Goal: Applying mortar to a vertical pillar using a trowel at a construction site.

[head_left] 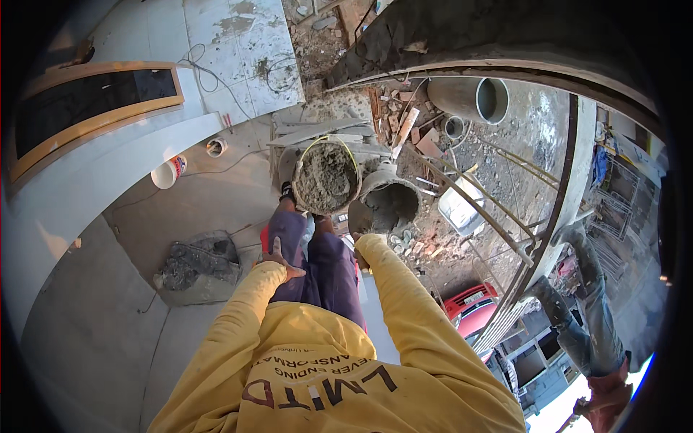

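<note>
My left hand rests by my thigh with its fingers spread, holding nothing. Beside my other leg is my right hand; most of its fingers are hidden by the yellow sleeve and my body. Just ahead of my feet stands a bucket filled with grey wet mortar, a yellowish band along its rim. To its right, a second bucket leans over, with mortar smeared inside. Both hands appear apart from the buckets.
Wooden boards lie beyond the buckets. Rubble and broken bricks spread to the right, near a large pipe and a railing. A mortar-covered sheet lies left. Another person's legs stand far right.
</note>
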`<state>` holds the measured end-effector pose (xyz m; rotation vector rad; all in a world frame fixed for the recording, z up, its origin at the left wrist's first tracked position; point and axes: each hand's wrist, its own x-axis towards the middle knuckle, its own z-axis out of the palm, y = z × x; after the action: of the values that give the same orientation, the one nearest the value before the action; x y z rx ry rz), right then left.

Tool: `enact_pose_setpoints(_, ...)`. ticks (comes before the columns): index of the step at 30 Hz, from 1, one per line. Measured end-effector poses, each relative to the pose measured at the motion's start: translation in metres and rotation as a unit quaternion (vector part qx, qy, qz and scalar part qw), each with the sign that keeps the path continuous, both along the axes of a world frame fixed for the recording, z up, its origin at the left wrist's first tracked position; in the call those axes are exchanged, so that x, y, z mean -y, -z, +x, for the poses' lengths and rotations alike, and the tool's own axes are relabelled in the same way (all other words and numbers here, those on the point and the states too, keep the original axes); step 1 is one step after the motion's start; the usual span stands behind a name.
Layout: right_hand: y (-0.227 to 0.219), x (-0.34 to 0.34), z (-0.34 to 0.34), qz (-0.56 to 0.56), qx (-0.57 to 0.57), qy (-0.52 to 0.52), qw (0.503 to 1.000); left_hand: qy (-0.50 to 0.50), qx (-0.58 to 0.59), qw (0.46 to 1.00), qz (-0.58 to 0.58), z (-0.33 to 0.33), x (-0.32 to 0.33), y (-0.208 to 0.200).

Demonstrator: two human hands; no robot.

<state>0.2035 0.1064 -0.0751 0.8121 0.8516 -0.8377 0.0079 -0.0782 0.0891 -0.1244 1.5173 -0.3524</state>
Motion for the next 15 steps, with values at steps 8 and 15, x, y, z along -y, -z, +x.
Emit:
enact_pose_setpoints(8, 0.103, -0.04, -0.069, 0.11, -0.246, 0.093, 0.958, 0.039, -0.023, 0.999, -0.007, 0.009, -0.044, 0.027)
enact_pose_setpoints(15, 0.051, -0.024, -0.056, -0.195, -0.301, -0.461, 0.812, 0.014, -0.008, 1.0, -0.007, 0.0, -0.02, 0.037)
